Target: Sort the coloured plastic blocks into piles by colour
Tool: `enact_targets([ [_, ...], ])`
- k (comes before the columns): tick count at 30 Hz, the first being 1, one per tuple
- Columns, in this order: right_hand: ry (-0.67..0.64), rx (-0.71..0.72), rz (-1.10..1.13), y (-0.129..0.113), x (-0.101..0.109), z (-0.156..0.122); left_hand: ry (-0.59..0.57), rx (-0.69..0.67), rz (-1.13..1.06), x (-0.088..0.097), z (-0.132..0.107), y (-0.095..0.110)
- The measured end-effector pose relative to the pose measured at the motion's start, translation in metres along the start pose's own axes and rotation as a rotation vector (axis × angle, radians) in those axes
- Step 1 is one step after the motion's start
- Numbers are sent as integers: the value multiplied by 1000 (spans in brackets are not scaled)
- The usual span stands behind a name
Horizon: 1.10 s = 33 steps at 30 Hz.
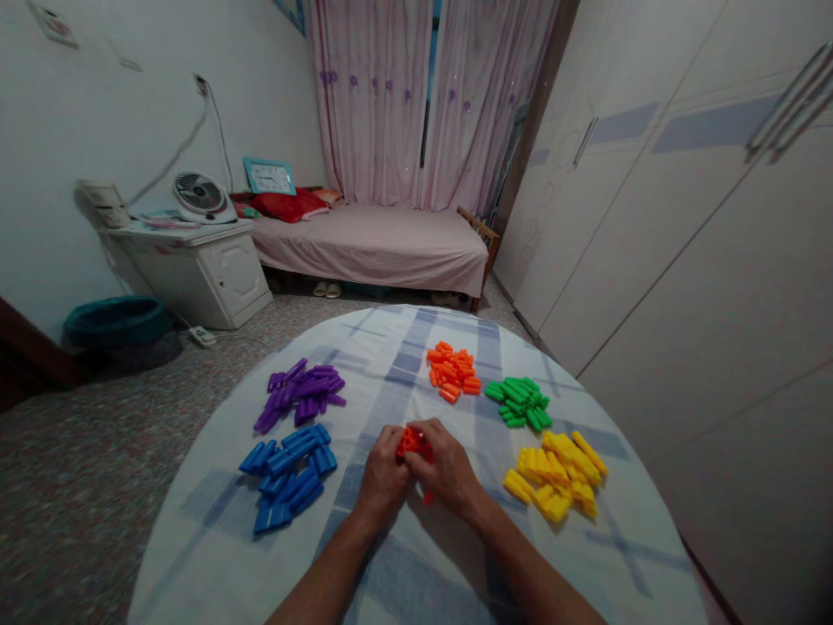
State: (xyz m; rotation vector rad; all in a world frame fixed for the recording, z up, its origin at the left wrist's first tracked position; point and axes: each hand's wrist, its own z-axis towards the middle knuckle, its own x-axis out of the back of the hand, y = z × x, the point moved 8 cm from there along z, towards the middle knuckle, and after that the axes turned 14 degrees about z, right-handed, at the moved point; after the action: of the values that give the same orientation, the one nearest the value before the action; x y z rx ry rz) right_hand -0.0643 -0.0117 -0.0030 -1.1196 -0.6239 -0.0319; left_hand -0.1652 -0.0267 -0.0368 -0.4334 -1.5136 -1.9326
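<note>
Right in the middle, at the near side of the round surface (pixel 651 542) under its white-and-blue checked cloth, two bare hands meet: the left hand (pixel 383 469) and the right hand (pixel 449 464), each with its grip closed on a small cluster of red, hollow, tube-like pieces (pixel 409 443). Open ends face up between the fingers, and a red bit (pixel 428 498) peeks out beneath the right hand. Over on the left, a heap of purple tubes (pixel 303 391) lies beyond a heap of blue tubes (pixel 290 476); ahead sit orange tubes (pixel 454 371), then green tubes (pixel 521 402), with chunky yellow pieces (pixel 560 473) nearer on the right.
</note>
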Motion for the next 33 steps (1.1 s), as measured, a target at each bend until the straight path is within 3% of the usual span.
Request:
enact_targets([
  [4,-7,44,32,-7,-6,1,20,-2,-47,3,-1,2],
  [8,61,79,-39,-3,3,13,46,-6,-50,4,0,2],
  [12,133,105,-328,6,24,48,101,26,-22,8,1,-3],
  [16,72,62,-629,24,32,86,122,35,-25,9,2,-8],
  [20,19,27,-760,42,32,98,129,39,-19,7,3,-13],
  [23,57,46,-703,42,33,88,115,42,-16,6,3,-14],
  [26,92,50,-471,34,32,66,128,41,-18,7,2,-13],
  [30,-44,41,-60,23,12,33,154,73,-49,8,2,-17],
  [33,-134,57,46,15,-3,18,140,107,-80,7,2,-22],
])
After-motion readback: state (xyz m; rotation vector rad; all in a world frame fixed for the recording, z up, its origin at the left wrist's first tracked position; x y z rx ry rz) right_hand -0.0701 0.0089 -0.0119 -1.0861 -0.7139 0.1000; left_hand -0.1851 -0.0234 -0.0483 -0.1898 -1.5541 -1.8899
